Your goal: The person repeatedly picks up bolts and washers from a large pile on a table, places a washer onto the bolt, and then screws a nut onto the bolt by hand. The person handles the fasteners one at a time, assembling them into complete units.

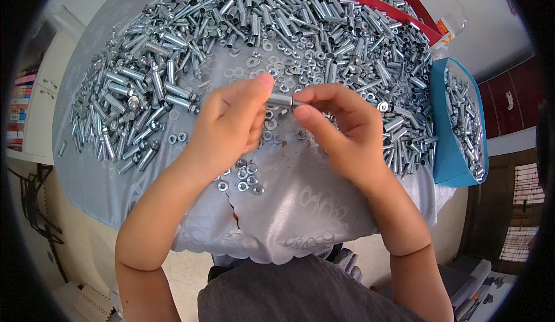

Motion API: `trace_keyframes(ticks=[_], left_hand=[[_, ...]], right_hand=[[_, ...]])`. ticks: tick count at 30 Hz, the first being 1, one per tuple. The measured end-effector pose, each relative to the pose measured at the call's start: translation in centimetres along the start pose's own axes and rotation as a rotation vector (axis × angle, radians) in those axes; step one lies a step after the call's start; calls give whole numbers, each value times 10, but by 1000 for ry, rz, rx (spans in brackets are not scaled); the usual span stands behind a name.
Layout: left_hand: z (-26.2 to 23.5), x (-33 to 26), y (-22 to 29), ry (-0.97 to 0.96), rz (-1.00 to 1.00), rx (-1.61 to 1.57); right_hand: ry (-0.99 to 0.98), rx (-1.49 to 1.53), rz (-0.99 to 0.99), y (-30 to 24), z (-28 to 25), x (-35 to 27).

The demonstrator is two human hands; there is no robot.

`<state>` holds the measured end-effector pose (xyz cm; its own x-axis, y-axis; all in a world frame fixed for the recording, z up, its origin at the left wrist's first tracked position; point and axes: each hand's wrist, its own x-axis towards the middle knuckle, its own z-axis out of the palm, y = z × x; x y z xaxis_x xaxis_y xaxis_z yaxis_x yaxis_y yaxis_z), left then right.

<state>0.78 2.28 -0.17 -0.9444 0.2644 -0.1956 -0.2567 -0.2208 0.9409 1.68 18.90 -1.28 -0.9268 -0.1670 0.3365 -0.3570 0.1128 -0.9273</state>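
The small metal sleeve [281, 100] is pinched above the surface [300, 206] between the fingertips of the left hand [231, 128] and the right hand [338, 128], and it could slip into the loose nuts [243, 177] if either pinch loosens.

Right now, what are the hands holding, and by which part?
One small metal sleeve, held level: left hand pinches its left end, right hand its right end.

Bright daylight, sharp centre, metal glinting, strong fisheye bending, black vignette corners.
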Motion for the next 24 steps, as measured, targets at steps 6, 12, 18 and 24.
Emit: trace_keyframes(ticks=[6, 12, 18, 24], left_hand=[[-9, 8, 9, 164, 49, -67], [-10, 6, 9, 187, 36, -81], [-12, 4, 6, 103, 100, -22], [-15, 3, 9, 115, 109, -76]], right_hand=[[-96, -714, -419, 8, -13, 18], [-155, -944, -373, 19, -12, 21], [-427, -965, -508, 17, -15, 44], [-608, -900, -455, 12, -13, 60]])
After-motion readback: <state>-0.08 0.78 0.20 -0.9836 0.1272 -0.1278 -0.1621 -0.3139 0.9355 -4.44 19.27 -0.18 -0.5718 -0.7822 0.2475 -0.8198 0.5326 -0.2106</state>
